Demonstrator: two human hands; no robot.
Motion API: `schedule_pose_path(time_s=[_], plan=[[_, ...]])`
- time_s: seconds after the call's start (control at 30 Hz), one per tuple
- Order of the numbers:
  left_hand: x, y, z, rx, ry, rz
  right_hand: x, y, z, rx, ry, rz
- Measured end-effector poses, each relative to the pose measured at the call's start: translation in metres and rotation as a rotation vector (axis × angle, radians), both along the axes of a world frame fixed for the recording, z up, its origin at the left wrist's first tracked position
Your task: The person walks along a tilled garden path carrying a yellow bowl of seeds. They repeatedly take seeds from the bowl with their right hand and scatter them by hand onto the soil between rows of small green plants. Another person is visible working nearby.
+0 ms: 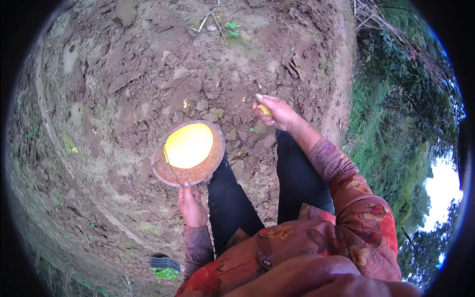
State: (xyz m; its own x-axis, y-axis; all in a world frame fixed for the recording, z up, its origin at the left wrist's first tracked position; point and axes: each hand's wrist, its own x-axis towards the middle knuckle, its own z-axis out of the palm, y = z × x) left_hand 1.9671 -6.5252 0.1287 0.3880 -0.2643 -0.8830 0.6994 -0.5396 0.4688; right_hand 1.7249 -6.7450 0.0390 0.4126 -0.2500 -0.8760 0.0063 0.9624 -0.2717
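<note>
A round, reddish-brown basin (200,173) with a pale rim hangs in front of my left leg, slightly tilted. Bright yellow granules (189,146) fill much of it, too glaring to make out singly. A thin dark wire or cord crosses its near left side toward my left hand (192,205), which is closed at the near rim and holds the basin. Off to the right, my right hand (274,113) is curled around a small handful of yellow granules (264,109), apart from the basin and above the soil.
Brown, cloddy soil (138,89) spreads all around, with small yellow clusters (186,104) lying in spots. A dark crate (165,262) with green leaves stands at lower left. Grass and bushes (391,123) border the right side. Dry stalks (213,20) lie ahead.
</note>
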Motion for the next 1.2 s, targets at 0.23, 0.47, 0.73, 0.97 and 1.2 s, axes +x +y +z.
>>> schedule_pose_path(time_s=[0.23,0.47,0.73,0.97,1.2], plan=[[-0.007,-0.086,-0.009,0.011,-0.063,-0.115,-0.112,-0.07,-0.017,0.004,-0.055,-0.483],[-0.063,-0.203,-0.024,0.087,-0.132,-0.206,-0.274,-0.179,-0.122,0.052,0.396,-0.795],[-0.135,-0.348,-0.042,0.026,-0.075,-0.37,-0.376,-0.221,-0.155,0.007,0.337,-0.97],[-0.2,-0.415,-0.052,-0.104,-0.03,-0.615,-0.415,-0.205,-0.218,0.158,0.138,-1.157],[-0.231,-0.441,-0.074,-0.086,-0.055,-0.805,-0.509,-0.21,-0.296,0.219,0.46,-1.321]])
